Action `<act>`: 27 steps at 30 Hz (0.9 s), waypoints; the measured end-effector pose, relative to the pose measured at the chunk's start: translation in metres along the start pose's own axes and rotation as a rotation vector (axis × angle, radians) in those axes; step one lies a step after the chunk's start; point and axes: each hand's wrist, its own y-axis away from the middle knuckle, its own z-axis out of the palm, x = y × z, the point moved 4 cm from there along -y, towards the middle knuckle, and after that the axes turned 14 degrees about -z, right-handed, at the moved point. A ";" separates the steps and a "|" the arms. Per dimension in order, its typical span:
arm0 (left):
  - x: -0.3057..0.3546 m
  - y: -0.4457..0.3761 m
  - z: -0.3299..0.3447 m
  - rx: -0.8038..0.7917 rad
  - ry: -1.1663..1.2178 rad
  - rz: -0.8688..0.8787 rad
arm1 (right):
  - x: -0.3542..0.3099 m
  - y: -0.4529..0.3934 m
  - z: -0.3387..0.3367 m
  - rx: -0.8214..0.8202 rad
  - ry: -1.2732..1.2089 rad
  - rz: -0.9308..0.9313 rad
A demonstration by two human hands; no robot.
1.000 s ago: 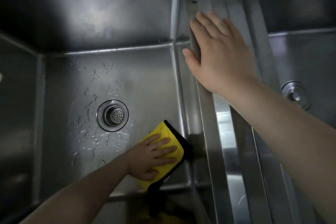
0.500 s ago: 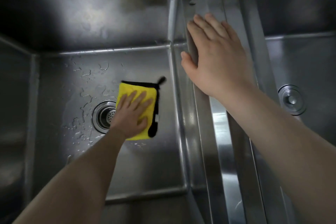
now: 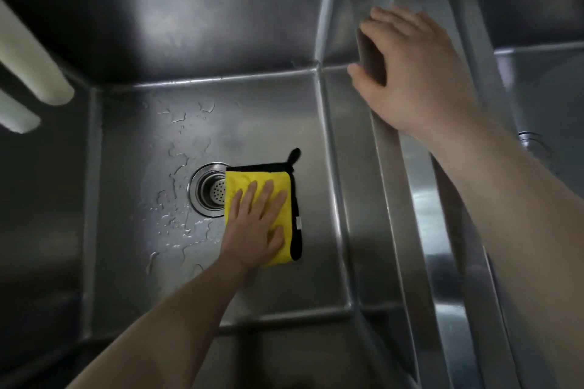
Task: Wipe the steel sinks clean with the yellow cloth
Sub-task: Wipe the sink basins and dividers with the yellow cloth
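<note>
Your yellow cloth, folded and edged in black, lies flat on the floor of the left steel sink, its left edge covering part of the drain strainer. Your left hand presses down on the cloth with the fingers straight and slightly spread. Water droplets bead the sink floor left of the drain and beyond it. Right of the drain, your right hand rests on the steel divider between the two sinks, fingers straight and close together, thumb down over the divider's left side. Beyond the divider, the right sink shows only in part.
</note>
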 end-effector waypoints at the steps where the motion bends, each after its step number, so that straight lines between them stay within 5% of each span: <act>1: -0.002 0.007 0.002 0.009 0.005 0.059 | -0.001 -0.001 0.001 0.006 -0.010 0.002; 6: -0.019 0.042 0.010 -0.009 -0.029 0.407 | -0.004 0.006 -0.012 0.163 -0.128 0.042; 10: -0.034 0.049 0.004 -0.146 -0.062 0.494 | -0.012 0.016 -0.020 0.219 -0.225 0.163; 20: -0.033 0.037 -0.056 -0.469 0.346 0.192 | -0.091 0.043 -0.002 0.264 -0.384 0.136; 27: -0.081 0.066 -0.094 -0.483 0.300 -0.005 | -0.155 0.065 0.058 -0.050 -0.511 0.094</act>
